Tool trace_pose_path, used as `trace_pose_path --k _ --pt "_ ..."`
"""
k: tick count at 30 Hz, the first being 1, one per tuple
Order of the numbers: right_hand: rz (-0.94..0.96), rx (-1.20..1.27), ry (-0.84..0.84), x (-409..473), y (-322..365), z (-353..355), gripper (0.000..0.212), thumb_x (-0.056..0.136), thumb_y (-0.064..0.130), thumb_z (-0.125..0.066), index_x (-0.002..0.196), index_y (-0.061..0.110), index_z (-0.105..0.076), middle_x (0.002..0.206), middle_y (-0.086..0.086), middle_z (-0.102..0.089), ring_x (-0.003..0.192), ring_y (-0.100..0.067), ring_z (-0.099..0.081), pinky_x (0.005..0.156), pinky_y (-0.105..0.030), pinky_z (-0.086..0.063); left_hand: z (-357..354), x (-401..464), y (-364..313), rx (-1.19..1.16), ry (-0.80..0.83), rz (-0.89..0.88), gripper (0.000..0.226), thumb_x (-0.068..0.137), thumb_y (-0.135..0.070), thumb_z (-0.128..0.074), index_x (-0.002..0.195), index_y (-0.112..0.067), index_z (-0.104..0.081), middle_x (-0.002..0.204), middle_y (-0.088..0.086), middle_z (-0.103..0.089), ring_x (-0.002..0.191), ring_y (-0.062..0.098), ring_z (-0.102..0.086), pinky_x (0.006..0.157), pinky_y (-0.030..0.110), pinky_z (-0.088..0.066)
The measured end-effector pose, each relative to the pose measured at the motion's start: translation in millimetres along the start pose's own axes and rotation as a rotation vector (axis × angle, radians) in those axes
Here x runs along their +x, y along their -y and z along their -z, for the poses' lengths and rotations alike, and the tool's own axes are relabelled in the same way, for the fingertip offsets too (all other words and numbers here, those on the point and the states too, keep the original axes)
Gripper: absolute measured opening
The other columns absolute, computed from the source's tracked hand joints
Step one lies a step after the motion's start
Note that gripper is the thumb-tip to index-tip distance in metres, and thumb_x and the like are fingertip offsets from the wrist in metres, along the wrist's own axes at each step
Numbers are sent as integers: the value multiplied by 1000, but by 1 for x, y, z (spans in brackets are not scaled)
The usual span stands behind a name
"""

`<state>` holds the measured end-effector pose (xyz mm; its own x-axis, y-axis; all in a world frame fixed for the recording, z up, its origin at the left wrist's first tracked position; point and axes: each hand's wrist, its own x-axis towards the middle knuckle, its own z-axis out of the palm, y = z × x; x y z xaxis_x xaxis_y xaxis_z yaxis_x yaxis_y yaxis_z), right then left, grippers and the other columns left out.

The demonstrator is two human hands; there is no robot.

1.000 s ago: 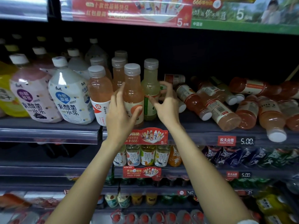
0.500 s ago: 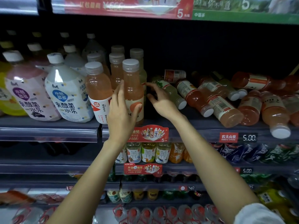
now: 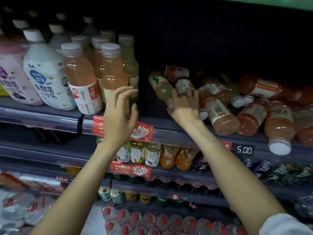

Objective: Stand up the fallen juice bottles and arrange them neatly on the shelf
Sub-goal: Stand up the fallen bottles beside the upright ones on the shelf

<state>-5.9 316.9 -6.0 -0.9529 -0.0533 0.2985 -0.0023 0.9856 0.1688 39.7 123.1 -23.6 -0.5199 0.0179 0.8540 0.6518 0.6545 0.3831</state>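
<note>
I look along the shelf (image 3: 50, 116) first: its front rail runs across the view, with big white and pink lactic-drink jugs (image 3: 45, 77) at the far left, and these I leave alone. Next in size is the heap of fallen juice bottles (image 3: 250, 106) on the right half of the shelf, lying on their sides, touching and crossing one another, some caps pointing out over the rail. They look like full plastic bottles, so I judge each to be moderately heavy, stiff in the body, smooth and a bit slippery over the label film, and not fragile; they will roll if nudged, and one near the edge could drop off.

To the left of the gap stand the upright juice bottles (image 3: 111, 75), in rows, touching.

My right hand (image 3: 184, 106) is in the heap, its grip curled over the pale green bottle (image 3: 160, 87), which lies slanted with its cap end hidden under my palm; whether the thumb closes underneath I cannot tell. I judge the best hold to be around the mid-body, at the label, where the waist gives the fingers purchase, then tip it up base first into the gap.

My left hand (image 3: 120, 114) hovers just in front of the standing row, grip spread and loosely bent, holding nothing, ready to steady those bottles
</note>
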Motion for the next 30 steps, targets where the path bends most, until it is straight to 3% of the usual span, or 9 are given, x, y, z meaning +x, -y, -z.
trace_pose_path --k 4,7,10,13,16,20,23,27,30 --pt "36 148 -79 -26 -8 6 69 81 46 -59 136 11 -37 101 -15 -66 116 -33 -45 103 -49 -23 -12 9 -3 42 261 31 44 85 0 -62 128 -7 -51 125 11 -52 118 20 -46 100 12 -29" --pt "39 331 -270 -51 -13 9 59 74 49 -65 118 10 -55 89 -12 -69 100 -34 -58 96 -47 -32 -22 15 -1 74 410 11 59 82 -4 -69 136 -10 -45 135 9 -49 125 22 -44 102 20 -31" --pt "49 595 -390 -61 -18 15 49 71 50 -68 107 18 -60 95 -3 -69 98 -30 -58 86 -40 -33 -36 20 -2 92 529 -61 79 76 -11 -76 144 -11 -36 146 9 -40 134 27 -38 110 30 -30" --pt "107 806 -471 -61 -17 32 46 73 53 -63 104 19 -64 100 4 -67 97 -19 -57 82 -37 -38 -45 19 -12 45 484 -67 75 81 -24 -70 145 -14 -33 147 8 -40 135 25 -38 109 37 -37" --pt "146 1005 -551 -56 -16 50 45 76 50 -65 106 17 -65 94 9 -64 91 -6 -52 81 -28 -45 -42 19 -22 36 356 -20 67 86 -45 -57 141 -14 -36 135 8 -50 121 20 -49 89 29 -45" --pt "179 1254 -397 -46 -20 56 45 84 28 -68 125 17 -54 97 14 -58 98 -5 -55 90 -27 -46 -35 25 -27 129 241 89 78 81 -59 -54 134 -3 -43 116 15 -59 102 30 -59 73 33 -48" --pt "171 1185 -231 -39 -19 38 51 85 16 -67 132 16 -45 112 5 -55 105 -9 -54 92 -34 -49 -32 31 -29 200 201 139 84 80 -54 -63 140 0 -39 116 22 -61 101 39 -61 73 41 -50" --pt "154 1125 -1 -33 -4 11 66 85 23 -68 140 20 -31 137 -6 -49 120 -19 -51 98 -42 -46 -31 39 -34 246 177 175 85 80 -54 -60 143 -1 -35 125 23 -57 105 41 -60 78 44 -50" --pt "119 1158 -14 -25 12 0 68 87 26 -67 142 19 -28 136 -10 -52 121 -26 -53 96 -45 -48 -33 43 -35 207 124 224 76 84 -41 -68 142 -4 -36 133 18 -50 105 36 -59 76 39 -47"
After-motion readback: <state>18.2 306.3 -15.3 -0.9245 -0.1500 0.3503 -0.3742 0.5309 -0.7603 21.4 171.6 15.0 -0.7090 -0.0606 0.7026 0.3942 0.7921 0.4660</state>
